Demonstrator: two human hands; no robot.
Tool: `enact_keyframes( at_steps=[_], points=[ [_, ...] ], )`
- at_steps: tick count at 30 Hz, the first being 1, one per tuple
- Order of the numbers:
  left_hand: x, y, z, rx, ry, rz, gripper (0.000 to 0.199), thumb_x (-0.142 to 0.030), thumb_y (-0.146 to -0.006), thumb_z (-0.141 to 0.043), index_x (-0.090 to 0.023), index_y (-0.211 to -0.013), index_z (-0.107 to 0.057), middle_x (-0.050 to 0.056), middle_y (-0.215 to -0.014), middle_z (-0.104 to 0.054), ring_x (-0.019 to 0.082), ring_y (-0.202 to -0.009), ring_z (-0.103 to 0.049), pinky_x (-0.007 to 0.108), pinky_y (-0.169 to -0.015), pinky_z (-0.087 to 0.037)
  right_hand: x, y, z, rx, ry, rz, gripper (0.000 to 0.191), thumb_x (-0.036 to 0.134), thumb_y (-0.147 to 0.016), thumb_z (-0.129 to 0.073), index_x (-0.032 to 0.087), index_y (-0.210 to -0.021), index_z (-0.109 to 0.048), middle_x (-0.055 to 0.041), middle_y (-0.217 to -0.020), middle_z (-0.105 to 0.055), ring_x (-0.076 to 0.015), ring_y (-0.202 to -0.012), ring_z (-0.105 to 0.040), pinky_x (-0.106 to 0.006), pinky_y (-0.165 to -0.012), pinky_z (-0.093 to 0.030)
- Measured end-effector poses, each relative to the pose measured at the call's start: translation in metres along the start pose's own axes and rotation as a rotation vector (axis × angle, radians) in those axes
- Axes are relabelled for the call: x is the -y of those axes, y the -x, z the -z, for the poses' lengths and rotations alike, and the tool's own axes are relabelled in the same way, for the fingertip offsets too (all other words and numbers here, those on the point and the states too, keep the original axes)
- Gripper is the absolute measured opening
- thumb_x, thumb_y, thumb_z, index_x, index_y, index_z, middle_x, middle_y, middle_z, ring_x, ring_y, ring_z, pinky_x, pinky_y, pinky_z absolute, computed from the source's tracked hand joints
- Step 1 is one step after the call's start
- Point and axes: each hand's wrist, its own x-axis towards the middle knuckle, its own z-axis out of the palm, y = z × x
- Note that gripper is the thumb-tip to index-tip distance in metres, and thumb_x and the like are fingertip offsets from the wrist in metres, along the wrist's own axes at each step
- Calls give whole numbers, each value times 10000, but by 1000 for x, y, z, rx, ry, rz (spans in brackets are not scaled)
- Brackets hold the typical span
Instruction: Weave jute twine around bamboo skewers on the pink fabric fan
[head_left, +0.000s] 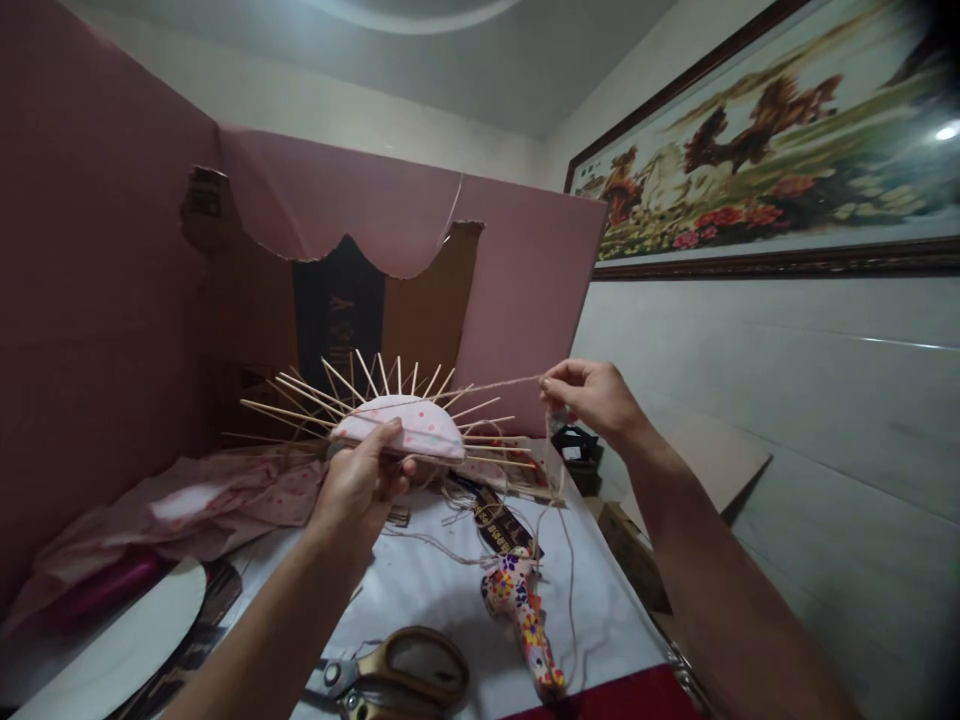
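My left hand (pixel 367 470) grips the near edge of a half-round pad (pixel 420 425) covered in pale pink fabric with small red dots, thumb on its front. Thin wooden sticks (pixel 379 372) fan out from behind the pad like rays. Up to the right, my right hand (pixel 589 395) pinches a string (pixel 502 384) between thumb and fingertips. From there the string runs taut across to the pad, while more of it hangs in a loop down towards the table. How the sticks are fixed behind the pad is hidden.
Large scissors (pixel 397 675) lie near the table's front edge. Right of them is a flower-patterned stuffed figure (pixel 521 620) beside a dark tag (pixel 499 520). Crumpled pink fabric (pixel 217 500) and a white board (pixel 127 640) lie left. A cut brown cardboard piece (pixel 424 320) stands behind.
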Motion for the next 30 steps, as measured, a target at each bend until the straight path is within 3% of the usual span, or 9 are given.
enact_keyframes(
  at_steps=[4,7,10,13,16,20,22,25,30],
  points=[
    [2,8,-5,54,-21,102,102,-68,-781,-586,-133,-731,-524,-4,-506,-550,96,-317,-484,142,-255,-325,-2,-32,-12,-24,-102,19,59,179,-668,-657,140,-712,-651,-44,-681,-682,-143,-606,-636,-248,-543,-501],
    [2,10,-7,63,-17,143,122,-57,-787,-579,-146,-743,-507,-18,-514,-536,96,-317,-484,134,-239,-294,-14,-46,-17,-64,-117,32,176,101,-567,-712,146,-735,-683,-57,-767,-710,-172,-705,-647,-307,-676,-520],
    [-2,7,-7,52,10,132,152,-44,-804,-544,-165,-745,-472,-30,-518,-518,96,-320,-479,127,-229,-248,-30,-38,-14,-228,-147,52,193,248,-664,-695,156,-832,-672,-78,-875,-699,-192,-814,-633,-343,-769,-492],
    [-9,2,-4,37,54,85,156,-37,-823,-505,-173,-765,-458,-34,-549,-527,82,-329,-476,117,-243,-248,-46,-12,-18,-309,-221,39,346,465,-825,-512,153,-923,-624,-99,-893,-678,-188,-779,-624,-353,-735,-484],
    [-15,0,-2,22,78,52,140,-49,-836,-494,-176,-786,-460,-34,-575,-537,76,-337,-483,118,-259,-282,-58,21,-37,-166,-315,24,385,515,-793,-554,177,-965,-623,-91,-955,-676,-185,-823,-629,-330,-723,-490],
    [-19,1,-2,39,65,50,124,-51,-826,-502,-165,-787,-473,-31,-564,-524,80,-330,-472,119,-244,-254,-71,48,-61,316,-413,-24,394,450,-670,-757,191,-957,-683,-46,-820,-677,-151,-713,-614,-294,-679,-482],
    [-19,1,-2,47,45,44,123,-46,-814,-515,-161,-784,-482,-30,-555,-525,80,-330,-473,116,-247,-262,-76,47,-59,422,-436,-40,340,471,-695,-741,167,-838,-695,-21,-707,-635,-113,-609,-554,-257,-610,-444],
    [-18,1,-1,67,-10,8,121,-57,-802,-538,-160,-761,-489,-28,-520,-519,90,-331,-481,121,-257,-292,-77,30,-41,346,-437,-28,369,529,-736,-685,163,-714,-644,21,-595,-538,-80,-512,-438,-221,-512,-363],
    [-16,2,-2,61,-41,43,106,-73,-748,-608,-144,-782,-536,-5,-538,-559,94,-319,-482,128,-249,-299,-71,-3,-20,247,-410,-12,449,627,-751,-605,182,-705,-560,48,-562,-461,-67,-466,-361,-207,-444,-276]
  ],
)
